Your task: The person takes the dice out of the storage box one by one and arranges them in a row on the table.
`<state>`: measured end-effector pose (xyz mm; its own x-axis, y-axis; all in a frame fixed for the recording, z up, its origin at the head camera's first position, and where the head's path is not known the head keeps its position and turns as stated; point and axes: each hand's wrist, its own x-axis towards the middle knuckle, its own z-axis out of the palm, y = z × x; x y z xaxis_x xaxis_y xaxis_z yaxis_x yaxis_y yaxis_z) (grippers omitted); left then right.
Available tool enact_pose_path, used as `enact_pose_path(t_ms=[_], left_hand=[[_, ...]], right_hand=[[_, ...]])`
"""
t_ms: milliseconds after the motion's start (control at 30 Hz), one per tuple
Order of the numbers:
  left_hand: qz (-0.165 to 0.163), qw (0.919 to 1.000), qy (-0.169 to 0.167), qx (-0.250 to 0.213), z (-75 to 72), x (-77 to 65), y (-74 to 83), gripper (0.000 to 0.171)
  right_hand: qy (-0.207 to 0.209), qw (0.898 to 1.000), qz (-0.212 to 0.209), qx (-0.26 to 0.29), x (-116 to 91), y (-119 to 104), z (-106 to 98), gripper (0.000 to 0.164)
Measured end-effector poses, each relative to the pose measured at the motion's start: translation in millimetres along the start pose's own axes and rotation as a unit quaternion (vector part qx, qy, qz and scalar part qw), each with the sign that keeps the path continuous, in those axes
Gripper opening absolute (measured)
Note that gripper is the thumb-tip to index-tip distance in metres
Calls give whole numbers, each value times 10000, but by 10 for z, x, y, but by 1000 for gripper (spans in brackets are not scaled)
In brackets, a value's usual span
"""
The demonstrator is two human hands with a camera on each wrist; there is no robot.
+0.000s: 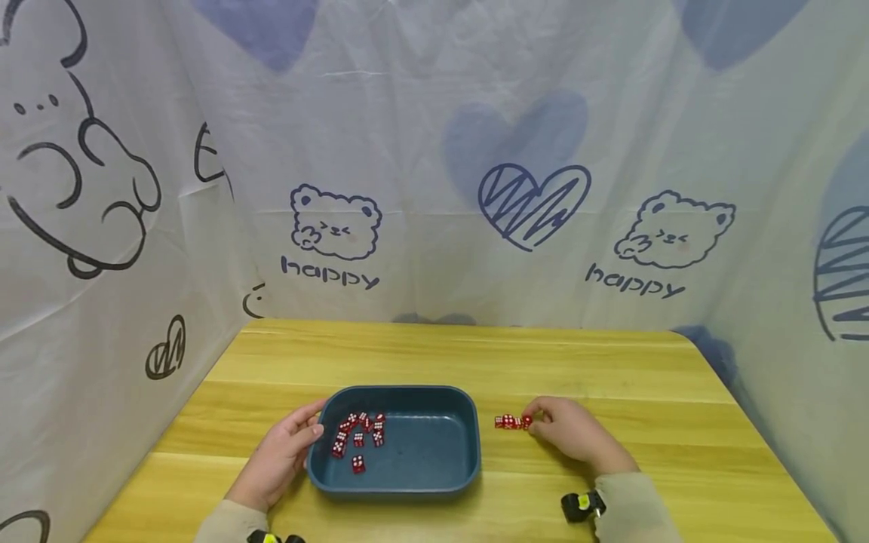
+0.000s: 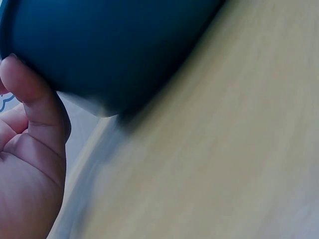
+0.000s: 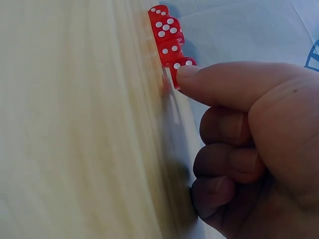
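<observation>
Tabletop (image 1: pixel 577 362), right fingers (image 1: pixel 541 405) on die (image 1: pixel 526 421)

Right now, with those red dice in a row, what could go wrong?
The right hand pinches the end die, so a nudge might knock the close row crooked. The left hand holds the tray at its side; a tug could slide the dice inside.

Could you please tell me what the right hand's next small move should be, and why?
The right hand should probably loosen its grip on the end die, since that die appears to sit against the other three dice in a row on the table.
</observation>
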<state>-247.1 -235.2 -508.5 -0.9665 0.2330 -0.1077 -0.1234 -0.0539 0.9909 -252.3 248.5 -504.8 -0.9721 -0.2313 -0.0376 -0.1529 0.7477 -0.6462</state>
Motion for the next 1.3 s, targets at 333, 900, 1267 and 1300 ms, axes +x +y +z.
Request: enact_pose_path(t_ms=[333,900,1267,1300], left_hand=[[52,10000,15,11,6,15,19,54],[6,10000,50,41,21,12,33,55],[-16,9998,209,67,22,-5,8,53],[-6,9998,191,71,21,-1,8,54]], right_hand=[[122,9997,-138,-184,4,-29,-8,15],[68,9999,90,-33,18,-20,12,24],[25,9995,102,285,-15,-15,29,38],[36,9995,85,286,-18,-14,27,38]])
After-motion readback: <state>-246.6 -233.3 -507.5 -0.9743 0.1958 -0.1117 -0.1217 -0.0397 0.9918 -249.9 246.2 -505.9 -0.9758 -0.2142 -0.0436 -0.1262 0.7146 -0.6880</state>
